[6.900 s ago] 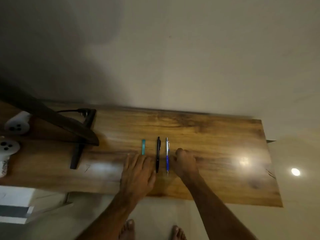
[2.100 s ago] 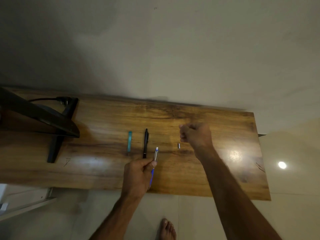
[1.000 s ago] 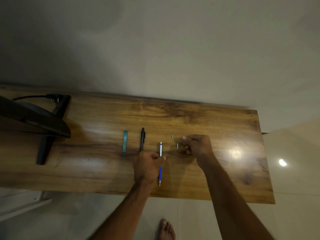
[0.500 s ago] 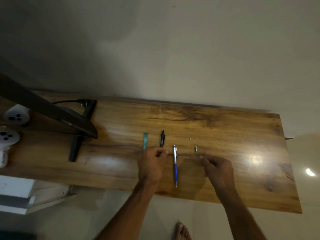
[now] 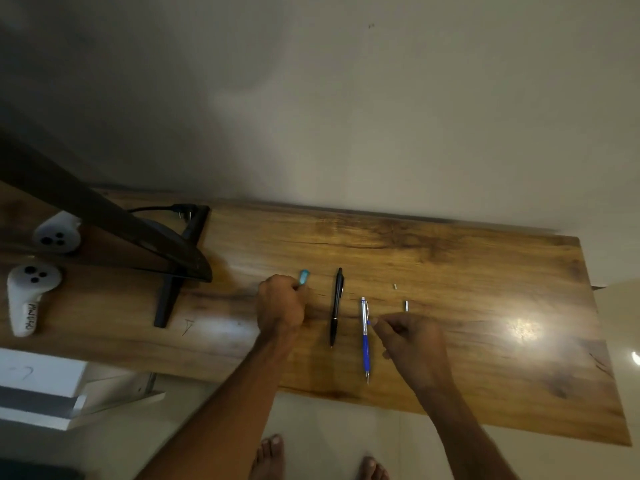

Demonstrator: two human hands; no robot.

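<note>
Against a plain pale wall stands your long wooden bench (image 5: 450, 265), glossy enough to throw back a lamp's glare. Take the slim black pen (image 5: 336, 306) lying mid-bench as your marker.

Just left of the pen, your left hand (image 5: 282, 306) has its fingers curled round a small teal plastic tube (image 5: 304, 278), whose far end pokes out past the knuckles. Just right of the pen lies the blue and silver mechanical pencil (image 5: 365, 337), flat on the wood with its tip toward you. Your right hand (image 5: 412, 341) has thumb and forefinger drawn together at the silver upper barrel, though I cannot tell whether they pinch it or merely touch it. Further right of the pen sit a short silver metal sleeve (image 5: 406, 305) and a smaller silver bit (image 5: 394, 286) (possibly parts off the pencil, too small to be sure).

Tube and pencil both look light and stiff. The tube's smooth plastic will likely slip, so grip it across the middle. Take the pencil by its blue section, clear of the fine tip.

Well left of the pen stand a black monitor stand (image 5: 169, 296) and two white handheld controllers (image 5: 29, 296). One handle bears dark lettering, too blurred to read. No brand shows on the pen or the pencil.
</note>
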